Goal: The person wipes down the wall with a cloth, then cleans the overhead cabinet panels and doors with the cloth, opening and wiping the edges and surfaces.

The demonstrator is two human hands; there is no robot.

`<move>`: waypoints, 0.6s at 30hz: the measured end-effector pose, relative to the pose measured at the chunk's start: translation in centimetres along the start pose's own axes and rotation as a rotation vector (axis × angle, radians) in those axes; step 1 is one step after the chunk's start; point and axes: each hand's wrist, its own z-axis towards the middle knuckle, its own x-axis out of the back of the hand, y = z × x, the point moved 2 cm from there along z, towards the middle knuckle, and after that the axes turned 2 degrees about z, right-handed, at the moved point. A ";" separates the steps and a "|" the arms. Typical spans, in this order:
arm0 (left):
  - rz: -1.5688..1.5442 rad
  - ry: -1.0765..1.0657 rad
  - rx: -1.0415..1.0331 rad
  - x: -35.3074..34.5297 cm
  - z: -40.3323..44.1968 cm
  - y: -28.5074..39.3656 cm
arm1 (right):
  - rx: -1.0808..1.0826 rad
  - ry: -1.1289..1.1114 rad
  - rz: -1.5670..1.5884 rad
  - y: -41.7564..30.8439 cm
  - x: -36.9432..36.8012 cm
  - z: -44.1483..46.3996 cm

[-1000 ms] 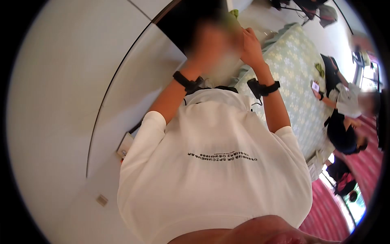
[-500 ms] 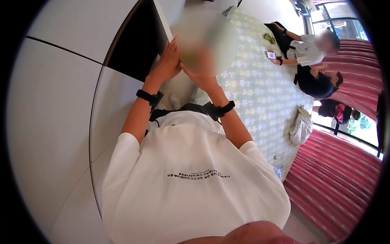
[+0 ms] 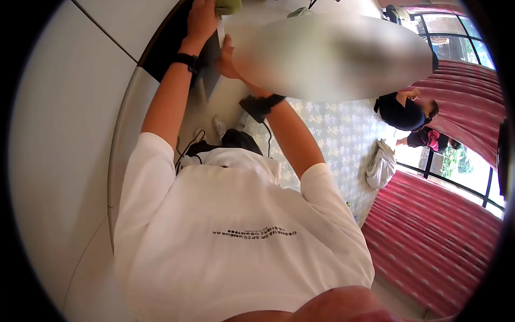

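My left hand (image 3: 203, 24) is closed on a folded green cloth (image 3: 228, 6) at the top edge of the view. The cloth lies by the pale edge of a grey cabinet panel (image 3: 212, 80), which stands out from a dark opening. Lower on the same panel, my right hand (image 3: 228, 60) appears to grip its edge, one finger pointing up along it. Blur covers part of that hand and what lies beyond it. Both wrists wear black straps, and a cable hangs from the right one.
Large white cabinet panels (image 3: 59, 139) rise on the left. A bed with a flowered sheet (image 3: 327, 134) lies to the right, a pale cloth bag (image 3: 381, 165) on it. Beyond are a person in dark clothes (image 3: 402, 110), red curtains (image 3: 429, 241) and windows.
Both hands have moved up and away from my body, the left further, and are now apart. More of the grey panel shows. The blur has spread over the person in white.
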 end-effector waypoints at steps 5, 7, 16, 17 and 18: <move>0.399 -0.319 0.090 -0.1 -1.2 -2.6 | -0.009 0.356 0.204 0.8 -7.1 2.6; 0.264 -0.231 -0.056 0.3 -3.9 -3.3 | -0.088 0.329 0.221 -1.9 -3.2 1.1; 0.145 -0.499 0.179 3.9 -6.2 -2.1 | -0.138 0.304 0.153 0.3 -3.3 1.8; 0.132 -0.541 0.224 4.3 -6.5 -1.9 | -0.151 0.243 0.170 0.6 -3.4 1.8; 0.135 -0.546 0.223 4.8 -6.5 -1.2 | -0.154 0.243 0.175 0.7 -3.5 1.6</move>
